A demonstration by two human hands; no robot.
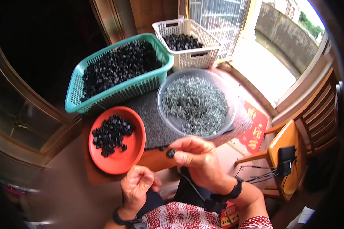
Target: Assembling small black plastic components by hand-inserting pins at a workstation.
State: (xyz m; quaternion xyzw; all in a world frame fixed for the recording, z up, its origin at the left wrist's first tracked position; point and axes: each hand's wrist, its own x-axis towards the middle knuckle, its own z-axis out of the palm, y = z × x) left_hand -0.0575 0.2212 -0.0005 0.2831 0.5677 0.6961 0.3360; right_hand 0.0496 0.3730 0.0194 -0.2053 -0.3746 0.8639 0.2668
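Observation:
Between thumb and forefinger of my right hand is a small round black plastic cap, held just off the table's front edge. My left hand is lower and to the left, its fingers curled together near the thumb; whatever they may hold is hidden. Nearest to it stands a red-orange bowl with a heap of black plastic caps. Ahead of my right hand, a clear round tub holds a mass of small shiny, clear-looking pieces.
A teal basket full of small black parts stands at the back left of the table. Beside it is a white basket with more black parts. A wooden chair with a black cabled device stands right, near an open doorway.

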